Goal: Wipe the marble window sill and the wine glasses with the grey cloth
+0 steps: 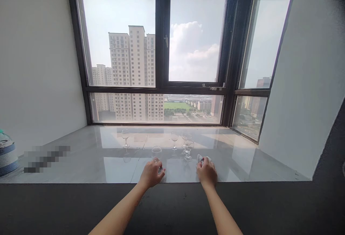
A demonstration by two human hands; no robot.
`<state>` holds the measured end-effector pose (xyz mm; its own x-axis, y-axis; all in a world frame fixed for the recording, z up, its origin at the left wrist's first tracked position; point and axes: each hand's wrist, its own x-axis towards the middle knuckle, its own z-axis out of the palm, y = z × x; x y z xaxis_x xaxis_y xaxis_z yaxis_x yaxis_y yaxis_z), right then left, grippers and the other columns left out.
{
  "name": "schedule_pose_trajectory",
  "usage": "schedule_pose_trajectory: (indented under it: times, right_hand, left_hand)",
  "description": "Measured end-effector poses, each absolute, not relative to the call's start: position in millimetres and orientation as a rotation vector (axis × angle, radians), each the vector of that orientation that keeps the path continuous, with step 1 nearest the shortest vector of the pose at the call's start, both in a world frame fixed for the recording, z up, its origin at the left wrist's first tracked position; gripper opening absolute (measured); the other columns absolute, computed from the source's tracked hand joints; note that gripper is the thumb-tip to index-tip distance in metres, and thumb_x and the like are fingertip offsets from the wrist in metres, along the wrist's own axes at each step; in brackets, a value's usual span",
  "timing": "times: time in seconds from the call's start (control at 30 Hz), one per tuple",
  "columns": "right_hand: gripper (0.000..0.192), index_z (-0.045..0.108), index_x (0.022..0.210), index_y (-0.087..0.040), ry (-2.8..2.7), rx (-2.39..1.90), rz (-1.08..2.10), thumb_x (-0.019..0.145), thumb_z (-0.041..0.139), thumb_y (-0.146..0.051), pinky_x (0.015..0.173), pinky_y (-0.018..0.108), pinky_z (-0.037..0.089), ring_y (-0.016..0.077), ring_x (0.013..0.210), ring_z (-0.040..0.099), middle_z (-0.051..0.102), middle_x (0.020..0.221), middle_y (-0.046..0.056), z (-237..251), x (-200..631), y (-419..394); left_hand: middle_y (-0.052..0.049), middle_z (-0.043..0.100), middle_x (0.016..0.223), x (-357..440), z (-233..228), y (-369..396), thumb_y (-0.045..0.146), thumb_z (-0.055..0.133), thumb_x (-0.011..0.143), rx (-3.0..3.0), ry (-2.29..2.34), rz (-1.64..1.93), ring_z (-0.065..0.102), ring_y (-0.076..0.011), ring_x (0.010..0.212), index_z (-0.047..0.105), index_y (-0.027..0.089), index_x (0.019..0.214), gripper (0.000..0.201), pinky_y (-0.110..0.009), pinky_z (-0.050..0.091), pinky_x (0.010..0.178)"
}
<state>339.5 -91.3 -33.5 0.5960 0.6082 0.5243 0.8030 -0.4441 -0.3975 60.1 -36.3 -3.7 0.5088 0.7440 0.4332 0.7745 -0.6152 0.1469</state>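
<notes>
Near the front edge of the glossy sill (118, 170), my left hand (152, 173) is closed around the stem of a clear wine glass (156, 151); the bowl shows upright above my fingers. To its right, my right hand (207, 172) grips a crumpled white cloth or tissue (199, 158), most of it hidden under the fingers. Beyond my hands, a wine glass (174, 138) stands in the middle. Close to it on the right, more glasses overlap, the front one (188, 148) nearest my right hand. Another wine glass (125, 137) stands apart at the back left.
A dark-framed window (159, 90) rises behind the sill, with high buildings outside. White walls (40, 66) close in both sides. At the far left sits a blue-and-white container (8, 154) with a green top. A blurred patch (45, 157) lies beside it.
</notes>
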Motion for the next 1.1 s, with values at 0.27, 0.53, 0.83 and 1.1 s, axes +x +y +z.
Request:
schedule_pose_trajectory:
  times: [0.27,0.53,0.83,1.1]
  right_hand:
    - [0.023,0.054,0.109,-0.018,-1.113,-2.213,-0.418,0.087,0.048,-0.025,0.071,0.029,0.035,0.0227,0.096,0.055,0.063,0.097,0.009,-32.9,339.2,-91.3]
    - [0.023,0.054,0.108,-0.018,-1.118,-2.217,-0.411,0.087,0.047,-0.025,0.072,0.029,0.035,0.0224,0.096,0.055,0.063,0.098,0.010,-33.1,339.2,-91.3]
    - [0.021,0.053,0.106,-0.018,-1.119,-2.197,-0.422,0.087,0.048,-0.025,0.072,0.029,0.035,0.0223,0.097,0.055,0.063,0.100,0.009,-34.3,339.7,-91.0]
    - [0.021,0.053,0.107,-0.018,-1.118,-2.194,-0.429,0.087,0.048,-0.025,0.071,0.029,0.035,0.0225,0.095,0.055,0.063,0.096,0.009,-35.5,340.0,-90.9]
  left_hand:
    - [-0.008,0.060,0.099,59.5,-3.3,-36.9,0.041,0.047,0.088,-2.694,-1.354,-0.731,0.060,-0.0216,0.088,0.063,0.021,0.087,0.026,-0.031,0.040,0.074]
    - [-0.009,0.060,0.104,59.2,-2.9,-37.1,0.042,0.046,0.089,-2.681,-1.350,-0.719,0.060,-0.0206,0.085,0.063,0.020,0.088,0.027,-0.031,0.040,0.073]
    - [-0.008,0.060,0.099,60.4,-1.3,-38.7,0.039,0.049,0.088,-2.694,-1.378,-0.725,0.059,-0.0207,0.085,0.063,0.020,0.087,0.023,-0.032,0.039,0.074]
    - [-0.007,0.060,0.095,60.0,0.4,-40.2,0.039,0.048,0.089,-2.687,-1.358,-0.734,0.058,-0.0195,0.081,0.062,0.020,0.085,0.024,-0.031,0.038,0.072]
